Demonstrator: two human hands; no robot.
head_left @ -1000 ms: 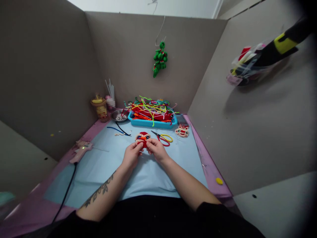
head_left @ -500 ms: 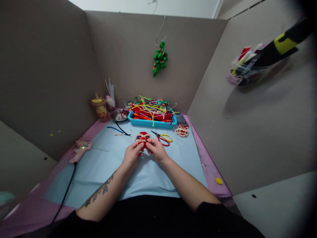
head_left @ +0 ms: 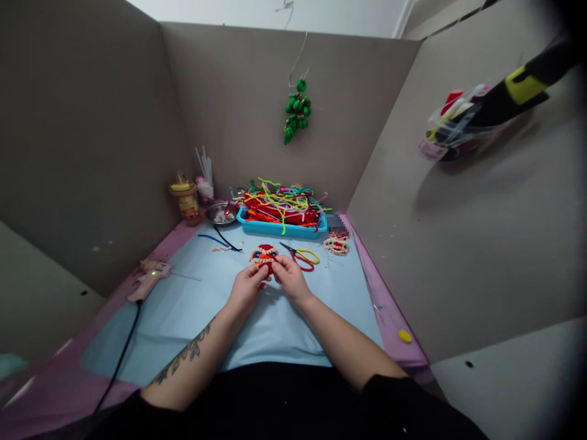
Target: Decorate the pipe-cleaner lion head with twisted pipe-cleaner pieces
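Note:
A red and cream pipe-cleaner face (head_left: 265, 251) with blue eyes and an orange middle is in front of me, above the blue table cover. My left hand (head_left: 249, 282) pinches its lower left edge between thumb and fingers. On the lower right, my right hand (head_left: 288, 278) grips the same face, thumb and fingertips together near its red lower part. The fingers hide much of the bottom of the face. Just right of it lie scissors (head_left: 303, 258) with one red and one yellow handle. A similar cream and red face (head_left: 337, 245) rests farther right.
A blue basket (head_left: 282, 230) heaped with coloured pipe cleaners stands at the back, beside a metal bowl (head_left: 222, 214) and a drink cup (head_left: 186, 203). Loose pipe cleaners (head_left: 219, 238) lie in front. At left is a corded pink glue gun (head_left: 153, 279). Grey panels enclose the table.
The thumb and fingers of my right hand have shifted slightly on the face's lower right. My left hand keeps nearly the same hold.

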